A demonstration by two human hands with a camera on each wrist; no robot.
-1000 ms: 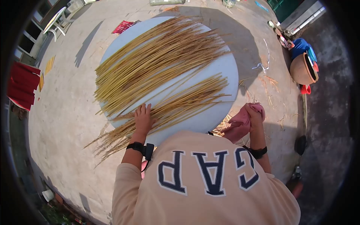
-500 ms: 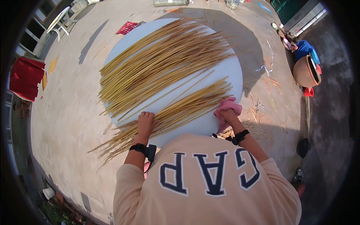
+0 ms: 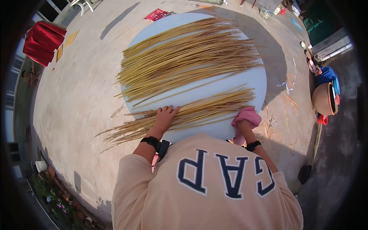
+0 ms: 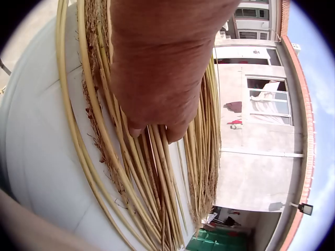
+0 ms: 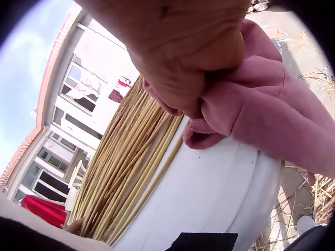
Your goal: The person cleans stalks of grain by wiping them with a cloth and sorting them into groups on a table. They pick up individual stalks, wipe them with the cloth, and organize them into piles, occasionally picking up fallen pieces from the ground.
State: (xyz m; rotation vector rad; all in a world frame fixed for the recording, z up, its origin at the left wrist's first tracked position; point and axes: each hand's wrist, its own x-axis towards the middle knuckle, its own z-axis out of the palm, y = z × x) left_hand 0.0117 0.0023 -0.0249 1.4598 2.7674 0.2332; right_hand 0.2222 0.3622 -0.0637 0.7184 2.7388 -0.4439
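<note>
Right, out on a sunlit concrete yard (image 3: 76,115), a pale round table (image 3: 255,78) carries a wide spread of stalks (image 3: 184,57) on its far side and a smaller bundle (image 3: 214,105) along the near edge, seed heads jutting past the rim on the left. Red cloth (image 3: 44,43) over at the left, clay pot (image 3: 322,99) at the right, plants (image 3: 57,203) low in the left corner. Now the hands! The left hand (image 3: 165,118) reaches forward, palm down, fingers relaxed and apart, resting on the near bundle. The right hand (image 3: 244,125), arm angled inward, grips a bunched pink cloth (image 3: 249,115) at the table's edge, just beside the bundle's stem ends.
</note>
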